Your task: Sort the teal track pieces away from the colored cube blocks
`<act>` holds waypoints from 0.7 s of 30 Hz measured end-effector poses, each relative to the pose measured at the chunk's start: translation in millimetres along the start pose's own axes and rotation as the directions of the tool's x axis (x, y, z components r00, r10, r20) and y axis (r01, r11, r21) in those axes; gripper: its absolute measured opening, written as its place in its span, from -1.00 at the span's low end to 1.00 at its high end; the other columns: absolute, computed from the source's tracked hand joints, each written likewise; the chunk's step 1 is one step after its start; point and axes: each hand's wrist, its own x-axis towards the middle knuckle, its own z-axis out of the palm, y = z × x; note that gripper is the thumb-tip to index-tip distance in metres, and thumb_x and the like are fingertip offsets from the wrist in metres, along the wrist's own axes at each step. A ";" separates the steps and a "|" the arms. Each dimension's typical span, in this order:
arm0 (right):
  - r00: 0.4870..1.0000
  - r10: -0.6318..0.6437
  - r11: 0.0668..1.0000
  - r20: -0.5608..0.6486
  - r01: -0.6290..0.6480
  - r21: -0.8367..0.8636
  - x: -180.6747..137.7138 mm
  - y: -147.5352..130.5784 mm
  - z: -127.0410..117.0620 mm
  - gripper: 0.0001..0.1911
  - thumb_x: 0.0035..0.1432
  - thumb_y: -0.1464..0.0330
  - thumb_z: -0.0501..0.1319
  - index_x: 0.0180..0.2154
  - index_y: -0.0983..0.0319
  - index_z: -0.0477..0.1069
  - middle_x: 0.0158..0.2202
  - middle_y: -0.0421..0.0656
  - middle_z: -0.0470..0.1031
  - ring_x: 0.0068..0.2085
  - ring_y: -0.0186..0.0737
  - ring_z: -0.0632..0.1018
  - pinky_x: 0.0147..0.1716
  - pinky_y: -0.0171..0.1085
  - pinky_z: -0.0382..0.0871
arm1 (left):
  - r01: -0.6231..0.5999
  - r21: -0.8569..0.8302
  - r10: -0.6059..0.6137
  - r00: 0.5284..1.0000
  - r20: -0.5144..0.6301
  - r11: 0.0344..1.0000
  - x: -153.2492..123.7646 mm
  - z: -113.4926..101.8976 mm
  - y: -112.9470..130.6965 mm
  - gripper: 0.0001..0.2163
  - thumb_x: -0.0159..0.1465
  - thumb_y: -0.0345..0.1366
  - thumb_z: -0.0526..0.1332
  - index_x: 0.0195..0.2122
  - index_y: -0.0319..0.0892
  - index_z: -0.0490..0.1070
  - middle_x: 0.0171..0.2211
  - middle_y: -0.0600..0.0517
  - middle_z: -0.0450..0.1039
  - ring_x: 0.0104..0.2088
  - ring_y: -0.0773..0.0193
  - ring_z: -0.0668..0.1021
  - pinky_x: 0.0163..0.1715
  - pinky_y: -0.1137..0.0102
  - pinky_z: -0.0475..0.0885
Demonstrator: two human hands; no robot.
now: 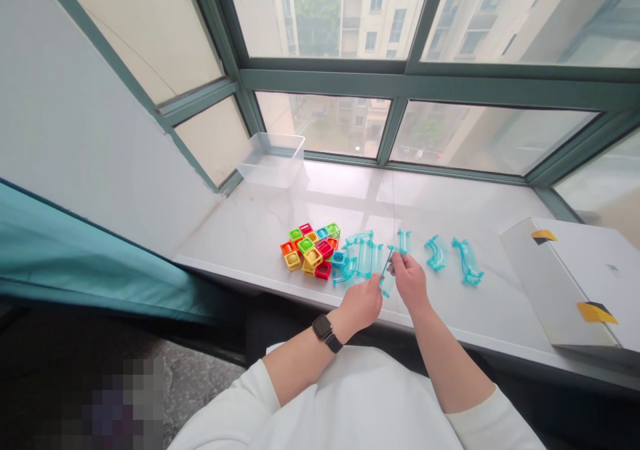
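Note:
My left hand [364,301], with a black watch on its wrist, pinches the lower end of a clear blue track piece [387,263] held on edge. At its upper end, the fingers of my right hand [409,278] close on it too. Whether they hold one piece or two joined ones I cannot tell. Just beyond my fingers lies a short straight track piece [404,240]. To the left are more clear blue track pieces [367,258], straight and curved. A curved track piece [437,253] and a wavy track piece [468,261] lie apart on the right.
Red, yellow, green, orange and blue hollow blocks [313,255] are heaped left of the tracks. A clear plastic bin [274,160] stands at the back left by the window. A white box [575,277] with yellow-black tape sits on the right of the white sill [240,230].

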 end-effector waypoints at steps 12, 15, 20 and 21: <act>0.975 -0.180 0.978 0.127 0.192 -0.083 -26.6 2.8 4.8 -0.44 0.35 0.16 0.14 0.31 0.15 0.36 -0.31 -0.20 0.50 -0.30 -0.18 0.54 -0.21 -0.22 0.47 | 0.070 -0.120 -0.086 0.987 -0.134 0.990 22.5 -3.4 -3.8 -0.77 0.56 -0.21 -0.09 -0.13 -0.08 0.31 -0.36 -0.02 0.55 -0.35 0.12 0.63 -0.35 0.32 0.41; 0.955 -0.252 0.958 0.154 0.269 -0.096 -35.7 11.0 4.3 -0.46 0.38 0.18 0.11 0.32 0.13 0.35 -0.16 -0.11 0.50 -0.19 -0.16 0.56 -0.19 -0.22 0.53 | 0.078 -0.234 -0.116 0.981 -0.154 0.969 28.7 -5.0 -3.1 -0.77 0.55 -0.21 -0.08 -0.20 -0.07 0.29 -0.37 0.01 0.52 -0.36 0.17 0.59 -0.36 0.34 0.38; 0.921 -0.378 0.913 0.100 0.388 -0.123 -48.6 25.2 -1.9 -0.41 0.40 0.28 0.13 0.41 0.09 0.19 -0.11 -0.11 0.51 -0.26 -0.20 0.56 -0.25 -0.19 0.57 | 0.108 -0.415 -0.189 0.969 -0.158 0.903 40.2 -7.4 -2.2 -0.72 0.54 -0.19 -0.10 -0.29 -0.08 0.26 -0.39 0.03 0.46 -0.39 0.23 0.51 -0.37 0.36 0.34; 0.906 -0.413 0.897 0.090 0.422 -0.129 -50.2 27.2 -4.9 -0.43 0.41 0.30 0.12 0.40 0.07 0.20 -0.09 -0.11 0.51 -0.24 -0.20 0.57 -0.24 -0.18 0.58 | 0.106 -0.426 -0.187 0.971 -0.152 0.898 42.7 -7.5 -1.1 -0.71 0.54 -0.17 -0.11 -0.29 -0.08 0.26 -0.39 0.04 0.45 -0.40 0.23 0.50 -0.36 0.36 0.33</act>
